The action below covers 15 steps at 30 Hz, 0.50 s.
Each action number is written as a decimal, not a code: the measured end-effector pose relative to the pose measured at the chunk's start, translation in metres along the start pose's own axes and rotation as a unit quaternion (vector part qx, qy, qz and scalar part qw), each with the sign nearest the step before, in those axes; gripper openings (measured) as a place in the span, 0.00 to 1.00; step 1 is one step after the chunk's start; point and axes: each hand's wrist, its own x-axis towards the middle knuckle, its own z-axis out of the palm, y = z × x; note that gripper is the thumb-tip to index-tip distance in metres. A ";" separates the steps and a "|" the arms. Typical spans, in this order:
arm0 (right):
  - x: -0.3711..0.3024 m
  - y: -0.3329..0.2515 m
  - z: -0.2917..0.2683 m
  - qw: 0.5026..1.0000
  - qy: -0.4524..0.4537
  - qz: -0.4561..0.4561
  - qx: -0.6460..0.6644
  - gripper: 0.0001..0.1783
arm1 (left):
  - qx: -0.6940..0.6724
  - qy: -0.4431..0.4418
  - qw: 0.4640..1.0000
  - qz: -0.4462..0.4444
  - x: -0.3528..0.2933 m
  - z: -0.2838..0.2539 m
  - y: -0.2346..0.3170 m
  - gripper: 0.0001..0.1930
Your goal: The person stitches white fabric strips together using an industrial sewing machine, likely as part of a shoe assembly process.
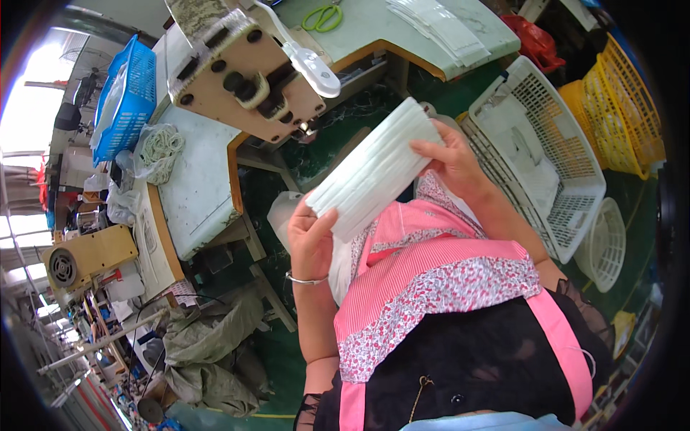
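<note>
Between my two hands, above my pink apron (431, 287), stretches a white pleated fabric piece (377, 167), a long rectangle with folds running along its length. My left hand (310, 233) grips its lower left end, thumb on top and fingers beneath. At the upper right end my right hand (453, 154) pinches it the same way. Whether it is one layer or several I cannot tell. Just beyond it stands the sewing machine head (248, 82), beige with a white lever (313, 68).
A white plastic basket (578, 154) holding white pieces stands to my right, beside yellow baskets (622, 108). Green-handled scissors (322, 18) and white strips (438, 32) lie on the worktable (496, 44). Left are a bag of cord (159, 151) and a blue basket (144, 82).
</note>
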 end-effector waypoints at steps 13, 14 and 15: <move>0.032 -0.021 -0.018 0.995 0.064 -0.062 -0.042 0.17 | 0.156 0.094 0.981 0.061 0.063 0.038 0.007 0.07; 0.033 -0.019 -0.017 0.995 0.063 -0.060 -0.043 0.17 | 0.155 0.096 0.981 0.060 0.065 0.037 0.006 0.07; 0.035 -0.016 -0.015 0.995 0.073 -0.067 -0.034 0.17 | 0.176 0.106 0.976 0.078 0.067 0.035 0.006 0.08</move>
